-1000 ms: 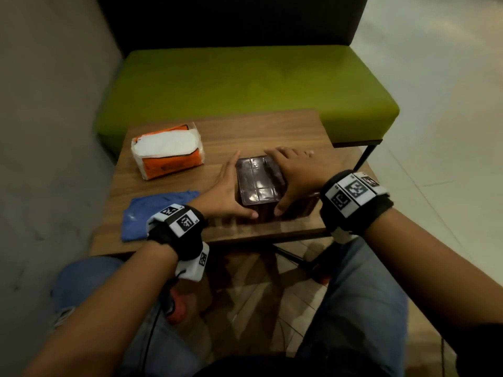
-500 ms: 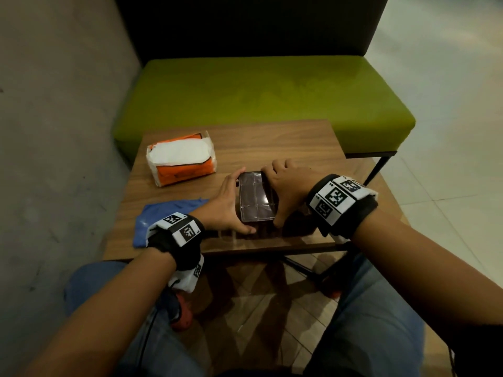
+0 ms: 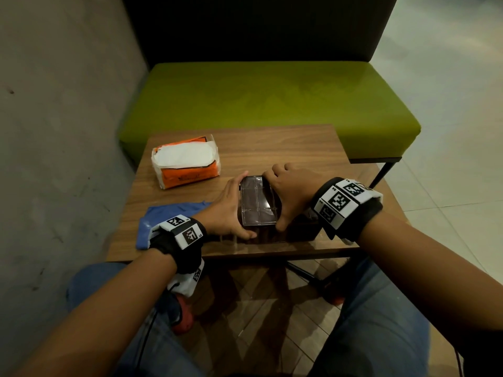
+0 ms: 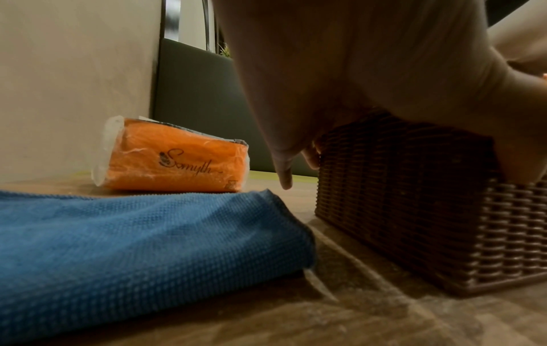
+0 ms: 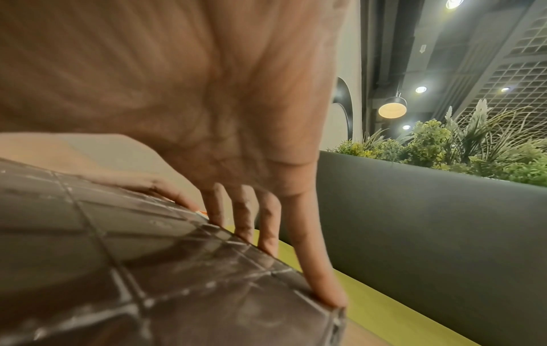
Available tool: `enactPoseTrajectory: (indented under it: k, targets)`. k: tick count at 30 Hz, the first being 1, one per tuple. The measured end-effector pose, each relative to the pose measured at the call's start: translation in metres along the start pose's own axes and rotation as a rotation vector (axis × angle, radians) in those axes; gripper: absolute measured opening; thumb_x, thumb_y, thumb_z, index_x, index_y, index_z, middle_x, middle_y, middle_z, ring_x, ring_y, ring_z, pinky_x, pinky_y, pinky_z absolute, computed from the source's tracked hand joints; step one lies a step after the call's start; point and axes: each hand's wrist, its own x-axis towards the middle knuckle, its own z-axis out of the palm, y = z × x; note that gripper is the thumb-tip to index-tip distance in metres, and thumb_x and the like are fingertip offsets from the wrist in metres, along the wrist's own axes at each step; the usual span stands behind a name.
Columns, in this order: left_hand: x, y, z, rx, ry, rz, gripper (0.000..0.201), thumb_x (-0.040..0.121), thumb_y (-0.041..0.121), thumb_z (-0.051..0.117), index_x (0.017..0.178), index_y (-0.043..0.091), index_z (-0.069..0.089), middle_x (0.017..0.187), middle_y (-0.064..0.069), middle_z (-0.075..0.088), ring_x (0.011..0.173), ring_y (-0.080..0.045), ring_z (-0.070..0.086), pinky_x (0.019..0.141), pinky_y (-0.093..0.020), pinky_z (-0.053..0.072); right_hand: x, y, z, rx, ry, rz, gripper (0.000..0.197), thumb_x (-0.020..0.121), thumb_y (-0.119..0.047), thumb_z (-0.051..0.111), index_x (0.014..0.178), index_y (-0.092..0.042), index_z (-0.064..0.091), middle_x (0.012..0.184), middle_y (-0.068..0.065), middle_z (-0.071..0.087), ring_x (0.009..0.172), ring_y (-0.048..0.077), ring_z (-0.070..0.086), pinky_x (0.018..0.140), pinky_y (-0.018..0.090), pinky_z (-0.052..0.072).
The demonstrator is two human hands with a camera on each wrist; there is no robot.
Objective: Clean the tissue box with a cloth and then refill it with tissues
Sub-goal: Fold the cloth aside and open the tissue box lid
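At the far left of the wooden table (image 3: 285, 142) we see a folded blue cloth (image 3: 174, 216) lying flat near the front edge, with the orange tissue pack (image 3: 187, 164) just behind it (its plastic wrap torn open on top, white tissue showing). To the right of the cloth our left hand (image 3: 228, 210) presses against the left side of the tissue box (image 3: 258, 202), fingers straight along its far left edge and thumb laid across the near wall. The box, dark brown with woven sides and a glossy ribbed panel facing up, stands on the table close to the front edge. Our right hand (image 3: 291, 194) grips it from the right, fingers (image 5: 266, 224) curled over the far edge and thumb down the near side. Behind the table runs a green bench (image 3: 272, 104).
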Motion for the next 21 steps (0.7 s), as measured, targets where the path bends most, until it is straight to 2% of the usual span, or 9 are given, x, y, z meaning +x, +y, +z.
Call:
enactPoseTrajectory:
  k: [7,13,15,17,19,21]
  targets:
    - [0.0,0.0,0.001,-0.003,0.0,0.003,0.134,0.055,0.02,0.09,0.147,0.021,-0.007,0.148,-0.005,0.013,0.136,-0.018,0.024,0.114,-0.035,0.027,0.0,0.001,0.0,-0.028,0.009,-0.024,0.119,0.05,-0.065,0.082,0.143,-0.014,0.028,0.137,0.007,0.04,0.122,0.028,0.04,0.1,0.043,0.044]
    - [-0.002,-0.008,0.002,-0.074,0.012,0.028,0.138,0.055,0.019,0.09,0.146,0.035,-0.012,0.15,0.004,0.011,0.137,-0.015,0.022,0.113,-0.037,0.028,-0.003,0.01,-0.022,0.144,-0.109,-0.008,0.1,0.064,-0.063,0.076,0.142,-0.017,0.032,0.132,0.005,0.045,0.115,0.025,0.049,0.094,0.041,0.046]
    - [-0.001,-0.007,0.001,-0.056,-0.003,0.023,0.139,0.056,0.022,0.09,0.145,0.035,-0.016,0.151,0.003,0.007,0.139,-0.017,0.02,0.114,-0.039,0.026,-0.001,0.009,-0.024,0.158,-0.133,0.004,0.102,0.062,-0.06,0.08,0.141,-0.017,0.03,0.132,0.005,0.044,0.116,0.026,0.048,0.096,0.043,0.046]
    - [-0.002,-0.004,-0.004,-0.013,-0.045,0.024,0.142,0.055,0.032,0.09,0.144,0.035,-0.021,0.155,0.003,-0.002,0.143,-0.018,0.011,0.117,-0.043,0.022,0.0,0.008,-0.022,0.153,-0.136,0.014,0.107,0.057,-0.058,0.083,0.14,-0.019,0.029,0.133,0.005,0.043,0.119,0.026,0.046,0.098,0.045,0.046]
    - [-0.006,0.003,-0.013,0.033,-0.064,0.022,0.137,0.053,0.045,0.088,0.145,0.042,-0.014,0.156,0.006,-0.011,0.144,-0.016,0.002,0.116,-0.043,0.017,-0.001,0.01,-0.019,0.171,-0.14,0.009,0.112,0.055,-0.057,0.085,0.144,-0.021,0.027,0.135,0.004,0.041,0.122,0.026,0.045,0.101,0.047,0.045]
    - [-0.014,0.012,-0.023,0.107,0.012,0.097,0.112,0.058,0.051,0.082,0.145,0.044,0.013,0.156,0.008,-0.007,0.143,-0.013,0.006,0.113,-0.037,0.02,-0.007,0.015,-0.017,0.216,-0.139,-0.006,0.113,0.059,-0.056,0.084,0.148,-0.023,0.023,0.14,0.003,0.038,0.126,0.027,0.043,0.104,0.047,0.042]
